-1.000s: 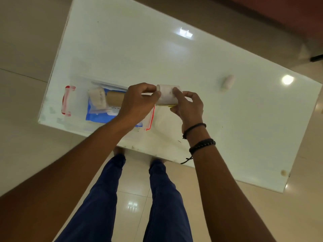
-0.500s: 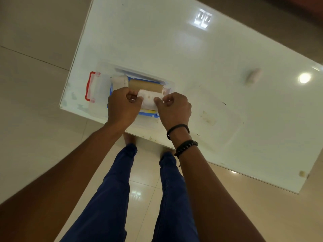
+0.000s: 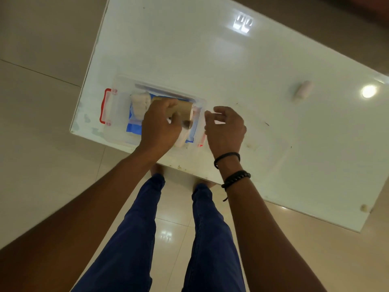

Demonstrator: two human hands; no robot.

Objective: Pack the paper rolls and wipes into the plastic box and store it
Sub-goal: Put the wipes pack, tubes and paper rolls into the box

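The clear plastic box (image 3: 117, 131) with red handles stands at the table's near left corner. Inside lie a blue wipes pack (image 3: 134, 128), a white paper roll (image 3: 140, 102) at the left end and another white roll (image 3: 182, 140) on the near side, partly under my left hand. My left hand (image 3: 160, 125) reaches into the box with its fingers curled around a brown cardboard roll (image 3: 184, 109). My right hand (image 3: 226, 129) hovers at the box's right end, fingers apart and holding nothing. One more white roll (image 3: 303, 92) lies far right on the table.
The white table (image 3: 210, 60) is glossy, with its near edge just below the box. What looks like a flat clear lid (image 3: 273, 157) lies on the table to the right of the box. My legs stand below the table's edge.
Both hands brought a white roll down into the box and let go of it. My right hand drew back to the right and opened. My left hand now grips the brown roll.
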